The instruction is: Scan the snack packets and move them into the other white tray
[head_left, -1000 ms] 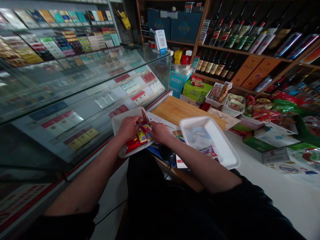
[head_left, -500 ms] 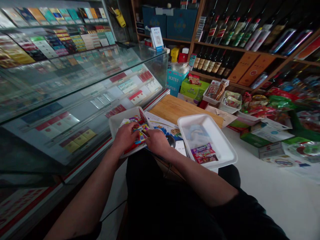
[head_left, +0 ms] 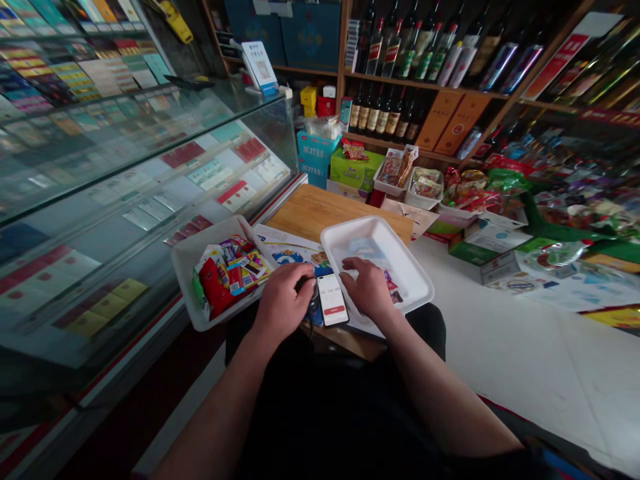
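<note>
My left hand (head_left: pixel 283 300) has left the white foam tray (head_left: pixel 185 267) and its curled fingers lie over a black computer mouse (head_left: pixel 306 288), partly hidden beneath them. The tray holds a heap of colourful snack packets (head_left: pixel 230 275). Just right of that hand lies a smartphone (head_left: pixel 333 300) with a lit timer screen. My right hand (head_left: pixel 367 288) reaches into a second white foam tray (head_left: pixel 385 233), fingers apart and holding nothing. Small packets (head_left: pixel 393 288) in that tray are mostly hidden behind it.
A wooden cutting board (head_left: pixel 320 213) and printed papers (head_left: pixel 285 243) lie behind the trays. On the left stands a glass display case (head_left: pixel 150 173) of flat packs. Wine bottles (head_left: pixel 395 67) fill shelves ahead, and snack bags (head_left: pixel 475 190) are piled to the right beside a white surface (head_left: pixel 500 353).
Both hands have left the packets in the left tray. My left hand moved right onto the mouse, and my right hand moved into the right tray. The view swung, shifting the scene left.
</note>
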Available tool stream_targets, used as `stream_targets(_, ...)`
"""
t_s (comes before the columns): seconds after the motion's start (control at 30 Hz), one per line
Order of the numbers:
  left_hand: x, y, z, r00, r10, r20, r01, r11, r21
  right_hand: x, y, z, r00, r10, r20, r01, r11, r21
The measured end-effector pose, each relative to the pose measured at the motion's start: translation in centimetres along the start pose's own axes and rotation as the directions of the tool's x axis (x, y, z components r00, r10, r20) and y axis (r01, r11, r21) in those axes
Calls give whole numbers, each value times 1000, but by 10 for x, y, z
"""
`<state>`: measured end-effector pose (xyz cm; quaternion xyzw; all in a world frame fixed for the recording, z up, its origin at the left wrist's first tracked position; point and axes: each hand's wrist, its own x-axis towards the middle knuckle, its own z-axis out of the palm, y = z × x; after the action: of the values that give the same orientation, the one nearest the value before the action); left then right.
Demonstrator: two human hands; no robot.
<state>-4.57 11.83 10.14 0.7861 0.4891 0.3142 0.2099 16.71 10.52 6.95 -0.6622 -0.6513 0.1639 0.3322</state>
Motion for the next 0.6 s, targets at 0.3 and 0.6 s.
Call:
stream_targets(0.3,-2,63,90,885,175,431,-299,924,239,-24,89,-41,935,310,173,-228,899,-375)
stream_targets(0.6,-3,73,152,855,72,513,-284,894,347,-15,121,-39,888,381,257,-235,856,-460)
